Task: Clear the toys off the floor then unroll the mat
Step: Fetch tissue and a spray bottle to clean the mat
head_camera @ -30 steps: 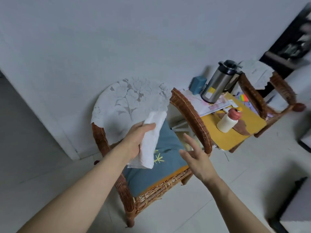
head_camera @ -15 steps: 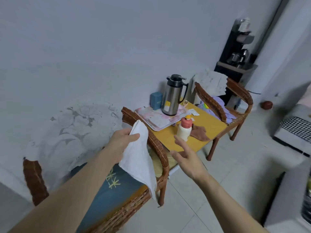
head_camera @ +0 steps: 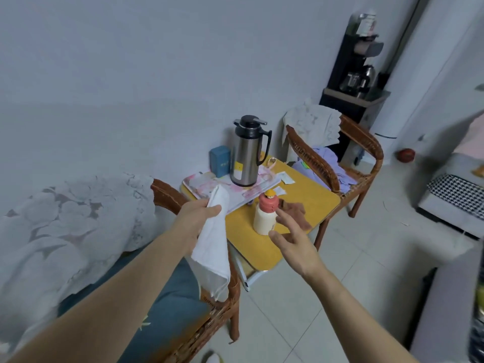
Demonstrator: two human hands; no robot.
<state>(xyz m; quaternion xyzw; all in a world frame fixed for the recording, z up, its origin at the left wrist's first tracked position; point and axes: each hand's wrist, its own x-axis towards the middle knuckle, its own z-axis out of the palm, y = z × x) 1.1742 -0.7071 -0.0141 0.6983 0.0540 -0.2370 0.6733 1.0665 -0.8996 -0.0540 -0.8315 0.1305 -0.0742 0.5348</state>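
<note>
Left hand: the left hand [head_camera: 197, 221] pinches a limp white cloth [head_camera: 213, 244], which hangs over the wicker chair's arm [head_camera: 167, 193].
Right hand: the right hand [head_camera: 296, 238] is spread and holds nothing, just beside the cream bottle with a pink cap [head_camera: 265, 214].
Table: small yellow table [head_camera: 309, 203]; steel thermos jug [head_camera: 247, 151] on a tray.
Mat, toys: cannot tell where.

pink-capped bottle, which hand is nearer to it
Right. The right hand is open just beside the bottle, fingers almost touching it; the left hand holds a white cloth further left.
</note>
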